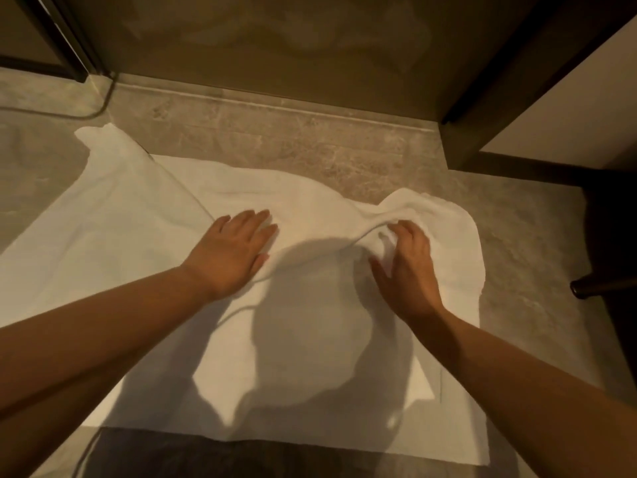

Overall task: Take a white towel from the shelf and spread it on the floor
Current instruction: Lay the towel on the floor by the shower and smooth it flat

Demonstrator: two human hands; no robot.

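We see a stone-patterned floor filling most of the view, with a raised step or threshold running across the far side and a dark-framed panel standing at the far right. On the floor lies the white towel, which covers the middle of the scene from the near edge to roughly halfway up. Its near part lies flat, and our shadow falls across it. Its far left corner stretches out diagonally toward the far left, while the far right part is bunched into a raised fold.

Our left hand rests palm-down on the towel left of centre, fingers stretched out flat and pressing the cloth, grasping nothing. Our right hand sits on the towel right of centre, just at the raised fold; its fingers are curled into the cloth, pinching up a ridge of the towel, with the thumb spread toward the left.

At the far right edge, a dark rounded leg of some furniture touches the floor, well apart from the towel.
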